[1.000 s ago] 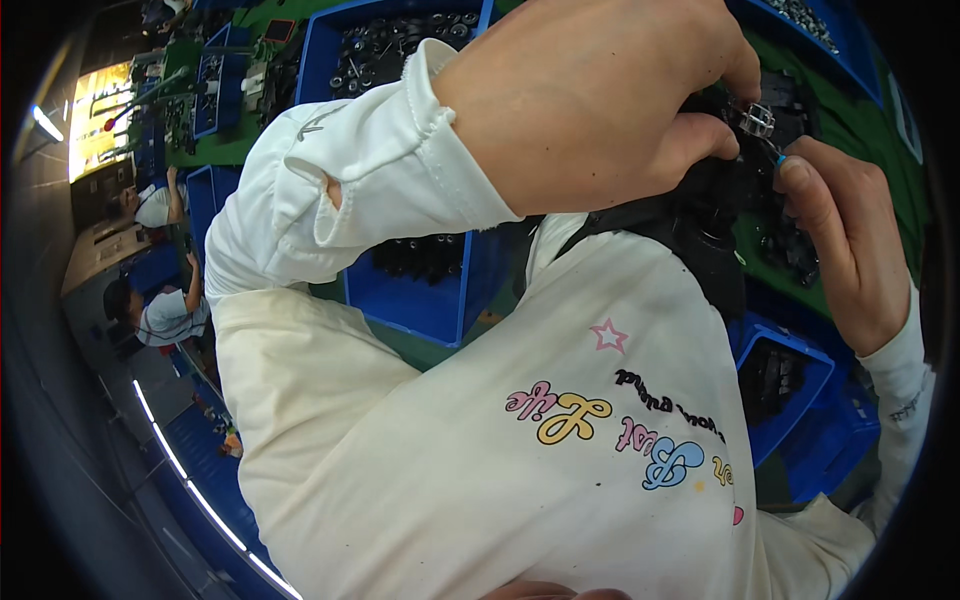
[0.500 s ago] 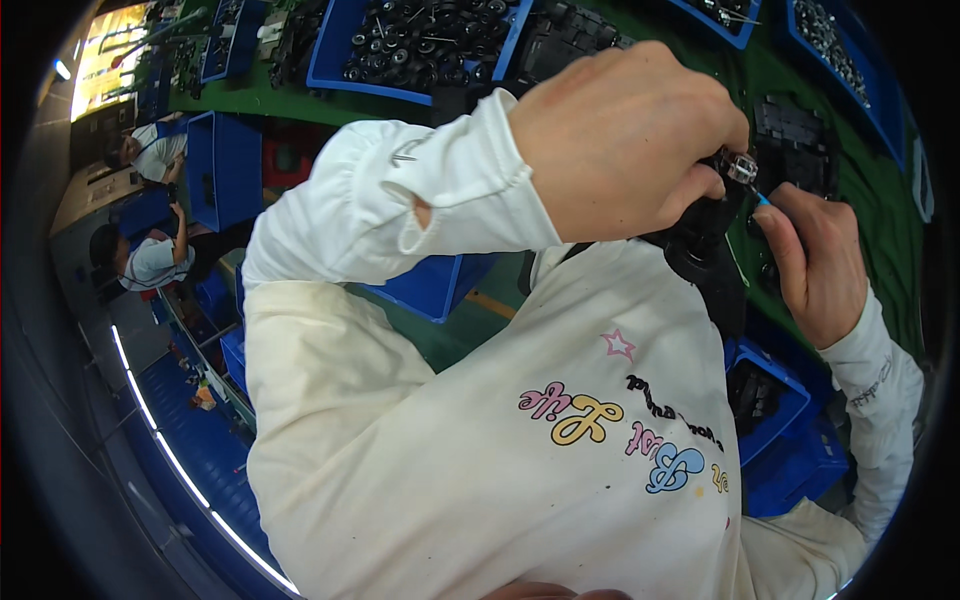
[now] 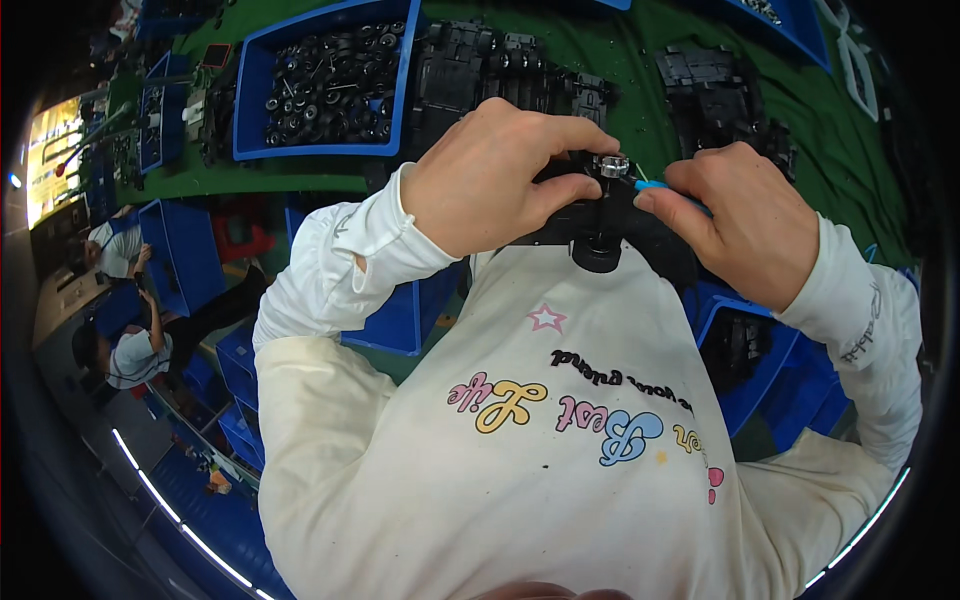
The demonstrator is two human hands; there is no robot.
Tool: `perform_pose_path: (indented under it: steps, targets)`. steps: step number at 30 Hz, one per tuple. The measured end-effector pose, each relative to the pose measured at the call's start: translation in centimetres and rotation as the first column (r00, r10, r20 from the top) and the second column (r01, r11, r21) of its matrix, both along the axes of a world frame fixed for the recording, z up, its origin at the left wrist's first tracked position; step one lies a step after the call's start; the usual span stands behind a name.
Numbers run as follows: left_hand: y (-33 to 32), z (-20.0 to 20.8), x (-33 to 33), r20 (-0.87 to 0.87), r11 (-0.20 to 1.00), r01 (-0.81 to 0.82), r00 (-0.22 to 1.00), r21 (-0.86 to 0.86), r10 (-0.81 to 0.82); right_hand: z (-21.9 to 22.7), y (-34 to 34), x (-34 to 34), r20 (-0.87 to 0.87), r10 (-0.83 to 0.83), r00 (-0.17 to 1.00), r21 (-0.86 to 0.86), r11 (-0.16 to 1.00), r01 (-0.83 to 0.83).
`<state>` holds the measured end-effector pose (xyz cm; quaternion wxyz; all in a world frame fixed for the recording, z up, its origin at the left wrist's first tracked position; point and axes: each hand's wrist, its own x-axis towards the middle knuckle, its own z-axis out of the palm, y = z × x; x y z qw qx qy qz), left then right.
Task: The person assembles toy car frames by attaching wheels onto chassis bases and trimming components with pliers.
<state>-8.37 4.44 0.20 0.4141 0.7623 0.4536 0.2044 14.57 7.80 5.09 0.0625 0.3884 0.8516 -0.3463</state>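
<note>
A workshop opens out along the left of the frame, where two co-workers (image 3: 140,350) in pale tops sit beside a tall blue crate (image 3: 180,260), with a red stool (image 3: 242,228) just right of it. Toward the upper left, a blue bin (image 3: 402,80) full of small black wheels (image 3: 325,95) stands on a green cloth (image 3: 635,60), and right of it, at upper centre, lie black moulded parts (image 3: 455,70). Below these, the left hand (image 3: 500,175) reaches to the middle of the frame, thumb and forefinger pinching a dark part by a shiny, clear-looking piece (image 3: 612,166); that piece sits at the fingertips, right of centre, above a black round part (image 3: 596,255) near the shirt. Just right of it, the right hand (image 3: 745,215) pinches a slim blue tool (image 3: 655,186) between thumb and finger, its thin end aimed left at the shiny piece; whether they touch cannot be told. Farther right are another black moulded assembly (image 3: 715,90) above and a blue box (image 3: 709,312) of black parts below. The likeliest trouble is a slip: sideways push from the tool could twist the small piece out of the left fingertips or jab the thumb, and anything dropped would be hard to spot against the dark parts beneath.
</note>
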Motion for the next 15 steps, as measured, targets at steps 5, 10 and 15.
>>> perform_pose_path:
  steps: [5,10,15]
  targets:
    - [0.6,-0.5,-0.7,-0.068,0.999,-0.039,0.997,0.037,0.041,2.1,-0.4,1.5,0.068,-0.078,0.995,-0.151,0.985,0.088]
    - [1.1,0.5,-1.8,0.133,0.954,0.022,0.991,-0.298,0.018,3.6,0.8,2.1,0.112,-0.195,0.974,-0.395,0.891,0.224]
    - [1.1,0.4,-1.6,0.424,0.852,0.188,0.905,-0.488,0.043,4.0,0.9,1.7,0.048,-0.196,0.98,-0.493,0.848,0.193]
